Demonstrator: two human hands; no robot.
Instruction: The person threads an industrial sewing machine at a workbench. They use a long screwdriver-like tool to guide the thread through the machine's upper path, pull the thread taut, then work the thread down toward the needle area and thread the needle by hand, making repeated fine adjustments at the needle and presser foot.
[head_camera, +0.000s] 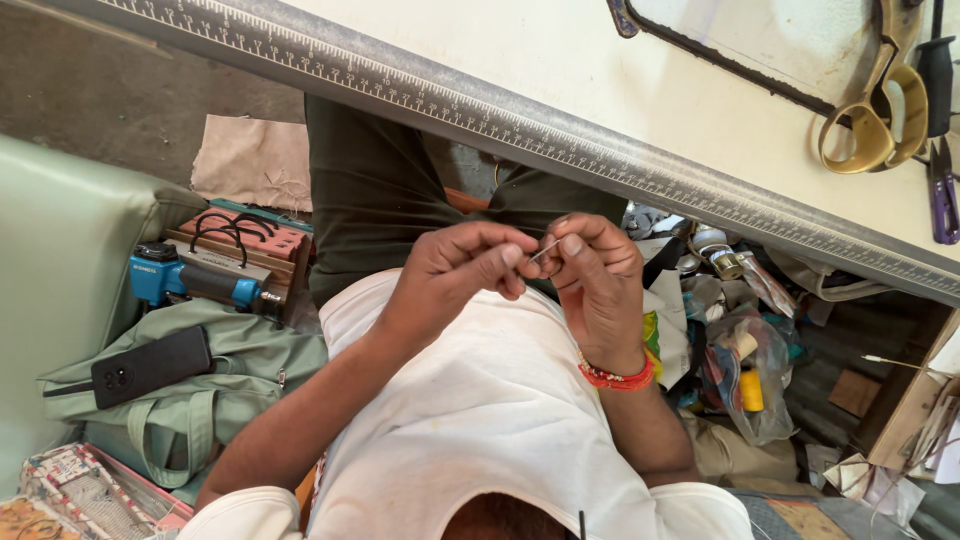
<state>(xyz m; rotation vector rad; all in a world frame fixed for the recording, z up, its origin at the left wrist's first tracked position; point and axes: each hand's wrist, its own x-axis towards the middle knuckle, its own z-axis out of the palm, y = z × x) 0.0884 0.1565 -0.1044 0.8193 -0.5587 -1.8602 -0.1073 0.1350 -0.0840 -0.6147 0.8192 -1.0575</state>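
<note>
Clearly both hands are drawn together over the person's lap, fingertips almost meeting. The left hand (455, 270) pinches a thin needle (545, 250) between thumb and forefinger, and the right hand (595, 280) has its fingertips closed at the needle's other end, seemingly on a thread too fine to see. Judging by the pose, threading is under way and not finished: no thread shows hanging from the needle, and no cloth is in either hand, so any sewing looks yet to start.

Above the hands runs the table (620, 60) edge with a long ruler (500, 125) fixed along it. Near the table's right end lie brass-handled shears (880, 115) and a purple-handled tool (943, 195). Below the table edge, right of the hands, sits a heap of clutter with a plastic bag (760, 390) holding a yellow spool (751, 390). On the left, a phone (150, 365) rests on a green bag (230, 385), beside a blue tool (190, 280) and a wooden box (250, 245).

Hard to make out: the needle's eye, the thread itself, and whether it has passed through. The right fingers hide the needle's far tip. The frame on the table's top edge, the shears and the heap are partly cut off or tangled beyond telling.
</note>
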